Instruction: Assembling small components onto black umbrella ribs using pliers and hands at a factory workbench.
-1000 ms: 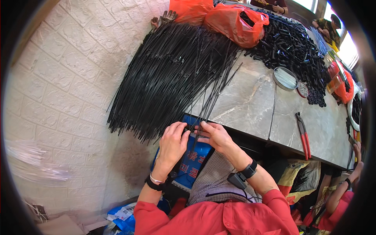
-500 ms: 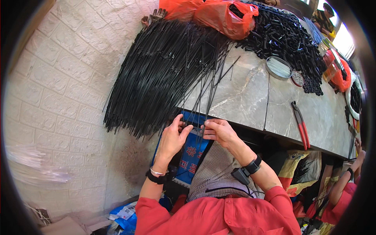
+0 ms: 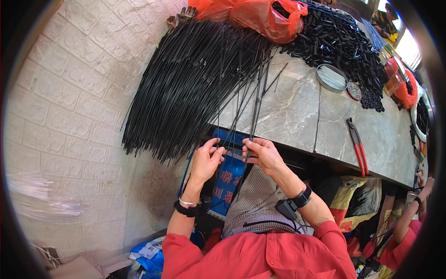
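Note:
At the table's near edge, my left hand is closed with thumb and fingers pinching a thin black rod. A little to its right, my right hand is closed on thin black rods that run up over the tabletop; their exact number cannot be made out. More loose rods lie between and beyond the hands. To the far left, a large pile of thin black rods covers the corner of the grey marbled table and overhangs its edge.
Red-handled pliers lie at the right near edge. Farther back sit a round tin of pale sticks, a small red dish, a heap of black tubes and red plastic bags. A co-worker's arm shows at right.
My hands have moved slightly apart, the right one shifting right with the rods in it. The loose rods between them have spread a little.

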The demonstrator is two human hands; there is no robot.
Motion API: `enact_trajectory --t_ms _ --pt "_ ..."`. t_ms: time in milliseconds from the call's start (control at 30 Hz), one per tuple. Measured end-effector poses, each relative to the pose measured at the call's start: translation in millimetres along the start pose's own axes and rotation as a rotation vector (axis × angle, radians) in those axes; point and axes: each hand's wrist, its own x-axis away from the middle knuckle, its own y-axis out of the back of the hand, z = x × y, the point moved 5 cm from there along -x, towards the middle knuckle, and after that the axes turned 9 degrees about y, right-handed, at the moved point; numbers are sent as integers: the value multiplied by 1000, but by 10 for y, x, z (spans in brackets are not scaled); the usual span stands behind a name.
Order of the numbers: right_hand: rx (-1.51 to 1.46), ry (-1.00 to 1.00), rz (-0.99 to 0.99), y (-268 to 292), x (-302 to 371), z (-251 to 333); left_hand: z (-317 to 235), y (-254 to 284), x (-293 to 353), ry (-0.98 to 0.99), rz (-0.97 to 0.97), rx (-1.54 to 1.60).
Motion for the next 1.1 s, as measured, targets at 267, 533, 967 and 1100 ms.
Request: enact_trajectory --t_ms 267,533,967,1100 --pt "24 10 -33 -130 -68 -44 45 23 -18 23 -25 -54" --pt "48 -10 33 -271 -148 -137 -18 16 -3 19 -40 -53" --pt "-4 -41 19 -140 -82 -139 -77 10 32 1 -55 -67" --pt "-12 -40 8 -111 -36 -79 -131 -22 45 9 -45 -71"
